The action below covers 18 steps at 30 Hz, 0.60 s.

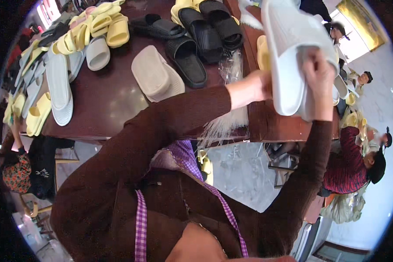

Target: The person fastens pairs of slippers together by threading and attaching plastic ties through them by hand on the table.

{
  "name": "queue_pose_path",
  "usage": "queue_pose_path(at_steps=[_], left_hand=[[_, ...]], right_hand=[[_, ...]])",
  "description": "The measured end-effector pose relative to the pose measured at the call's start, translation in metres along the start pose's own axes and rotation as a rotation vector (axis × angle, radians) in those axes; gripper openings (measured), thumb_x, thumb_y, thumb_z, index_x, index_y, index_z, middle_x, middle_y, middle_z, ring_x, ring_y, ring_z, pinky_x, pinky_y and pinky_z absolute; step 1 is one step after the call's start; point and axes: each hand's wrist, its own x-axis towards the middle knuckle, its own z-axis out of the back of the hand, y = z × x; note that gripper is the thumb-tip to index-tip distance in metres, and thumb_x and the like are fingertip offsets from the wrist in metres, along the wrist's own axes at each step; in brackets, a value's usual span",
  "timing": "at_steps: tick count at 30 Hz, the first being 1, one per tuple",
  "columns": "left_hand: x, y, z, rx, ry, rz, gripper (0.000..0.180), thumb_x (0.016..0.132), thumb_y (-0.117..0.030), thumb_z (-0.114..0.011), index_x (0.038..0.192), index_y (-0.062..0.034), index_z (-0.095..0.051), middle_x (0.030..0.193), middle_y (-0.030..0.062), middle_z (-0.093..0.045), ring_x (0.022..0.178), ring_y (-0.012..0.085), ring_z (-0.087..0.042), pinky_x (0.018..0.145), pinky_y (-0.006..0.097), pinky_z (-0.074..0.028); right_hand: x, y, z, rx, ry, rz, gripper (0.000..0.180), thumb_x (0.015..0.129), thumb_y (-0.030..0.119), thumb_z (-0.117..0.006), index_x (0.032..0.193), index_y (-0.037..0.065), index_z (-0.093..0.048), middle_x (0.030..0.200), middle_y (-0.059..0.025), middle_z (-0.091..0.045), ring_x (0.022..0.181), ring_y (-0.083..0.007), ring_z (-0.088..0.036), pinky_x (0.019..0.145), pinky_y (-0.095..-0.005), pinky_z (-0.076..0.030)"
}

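Pale grey slide sandals (288, 83), which look like two overlapping, are held up above the right part of the table. My left hand (260, 85) grips their near left edge, its fingertips partly hidden behind the sole. My right hand (319, 72) is closed at the strap opening, with the fingers curled against the sandal. Left of them, a bundle of thin clear plastic strands (227, 118) hangs over the table's front edge. Beige slides (150, 72) lie on the dark red table (113, 102), beside a black slide (185, 61).
More black slides (209, 30) lie at the back. Yellow slides (118, 30) and grey slides (59, 83) are heaped at the left. A person in a striped top (353, 161) sits at the right, and another in dark clothes (48, 161) is at the left.
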Motion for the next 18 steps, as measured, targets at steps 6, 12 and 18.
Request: queue_pose_path(at_steps=[6, 12, 18], left_hand=[[0.005, 0.04, 0.039, 0.434, -0.088, 0.275, 0.034, 0.089, -0.012, -0.05, 0.117, 0.0062, -0.046, 0.115, 0.0229, -0.054, 0.098, 0.0289, -0.06, 0.078, 0.047, -0.054], [-0.031, 0.029, 0.047, 1.014, -0.122, -0.279, 0.056, 0.079, -0.012, -0.058, 0.127, 0.0078, -0.036, 0.127, 0.0267, -0.043, 0.112, 0.0355, -0.049, 0.1, 0.044, -0.038], [-0.023, 0.032, 0.055, 1.302, 0.04, -0.582, 0.073, 0.074, -0.007, -0.058, 0.136, 0.0087, -0.023, 0.133, 0.0309, -0.034, 0.124, 0.038, -0.036, 0.105, 0.04, -0.031]], right_hand=[[-0.092, -0.044, -0.042, -0.098, 0.2, -0.207, 0.016, 0.083, 0.017, -0.057, 0.097, 0.008, -0.058, 0.076, -0.0177, -0.062, 0.072, -0.0323, -0.061, 0.066, -0.0387, -0.047], [-0.091, -0.006, -0.04, -0.336, 0.31, -0.203, 0.035, 0.085, 0.029, -0.057, 0.115, 0.012, -0.056, 0.112, -0.0217, -0.055, 0.101, -0.036, -0.054, 0.084, -0.045, -0.043], [-0.122, 0.05, -0.037, -0.551, 0.601, -0.267, 0.057, 0.088, 0.045, -0.048, 0.14, 0.027, -0.032, 0.147, -0.0166, -0.023, 0.129, -0.0389, -0.033, 0.101, -0.0565, -0.027]])
